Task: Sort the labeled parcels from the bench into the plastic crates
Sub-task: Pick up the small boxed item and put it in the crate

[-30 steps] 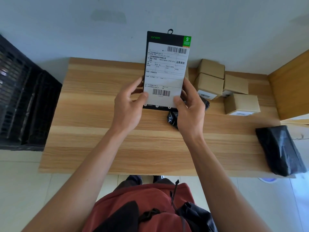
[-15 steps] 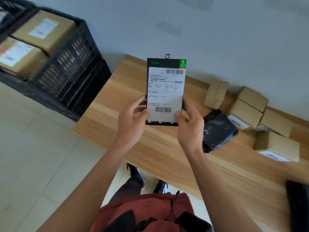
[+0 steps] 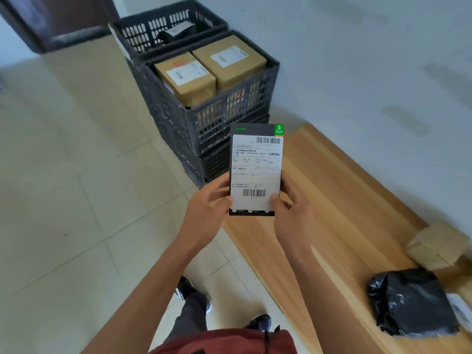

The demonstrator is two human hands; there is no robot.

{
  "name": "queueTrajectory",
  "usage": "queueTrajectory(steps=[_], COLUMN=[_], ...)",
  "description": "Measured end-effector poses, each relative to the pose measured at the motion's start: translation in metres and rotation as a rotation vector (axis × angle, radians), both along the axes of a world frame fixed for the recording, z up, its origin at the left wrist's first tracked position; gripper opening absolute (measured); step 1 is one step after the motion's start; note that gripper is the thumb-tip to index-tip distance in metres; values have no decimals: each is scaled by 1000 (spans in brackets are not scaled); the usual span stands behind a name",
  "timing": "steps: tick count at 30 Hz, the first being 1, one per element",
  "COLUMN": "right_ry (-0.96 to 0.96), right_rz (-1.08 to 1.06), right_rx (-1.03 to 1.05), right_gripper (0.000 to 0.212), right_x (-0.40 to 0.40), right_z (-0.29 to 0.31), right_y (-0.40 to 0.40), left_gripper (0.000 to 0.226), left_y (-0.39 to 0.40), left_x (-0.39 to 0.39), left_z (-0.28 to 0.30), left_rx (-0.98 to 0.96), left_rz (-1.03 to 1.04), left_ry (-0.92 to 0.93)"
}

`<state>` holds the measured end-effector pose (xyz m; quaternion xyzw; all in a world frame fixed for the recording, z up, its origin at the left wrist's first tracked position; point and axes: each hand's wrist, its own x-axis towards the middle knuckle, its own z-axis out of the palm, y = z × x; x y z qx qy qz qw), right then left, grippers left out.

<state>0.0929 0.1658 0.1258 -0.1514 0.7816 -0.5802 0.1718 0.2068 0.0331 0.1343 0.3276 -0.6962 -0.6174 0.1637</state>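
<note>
A flat black parcel with a white shipping label stands upright in front of me. My left hand grips its lower left edge and my right hand grips its lower right edge, thumbs on the label. Beyond it stands a black plastic crate on top of another crate, holding two labeled cardboard boxes. A second black crate behind it holds a dark parcel. On the wooden bench at the right lie a black plastic-wrapped parcel and a cardboard box.
A pale tiled floor spreads to the left of the bench and crates. A grey wall runs behind bench and crates. A dark door stands at the far upper left. My feet show below.
The view has swung left from the bench toward the crates. Both hands keep the same hold on the flat parcel, which now hangs over the bench's left end, close to the crates.
</note>
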Motion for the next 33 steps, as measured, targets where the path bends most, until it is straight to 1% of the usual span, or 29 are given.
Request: queueTrajectory(steps=[5,9,11,14,19,25,29,33], right_ry=[-21,10,11,-12,20,12,-72,-135], right_rz=[95,156,181,227,283,315,327,322], right_rx=[-7,30,11,-24,-6,-25,-68,-101], right_gripper=[59,61,61,60,64,63,64,60], right_x=[27,41,49,60,67,51,26,-13], right_z=[1,6,12,16,11,9,2,4], right_y=[-96,-176,-210,-251,-299,-358,-408,-461], left_gripper=[61,60,59,55,55,53,50,49], left_y=[-90,-168,-200,-241,-286,-337,-385,-435], left_x=[34,49,59,73,87,78,58,21], left_z=[-6,-8,-8,-8,-9,-11,-17,-14], left_rx=[19,-7,-21,-53,-41,-25,-58,-77], left_rz=[101,177,204,238,284,305,376,393], left_ry=[-19,-18,-6,4,7,5,-18,-39])
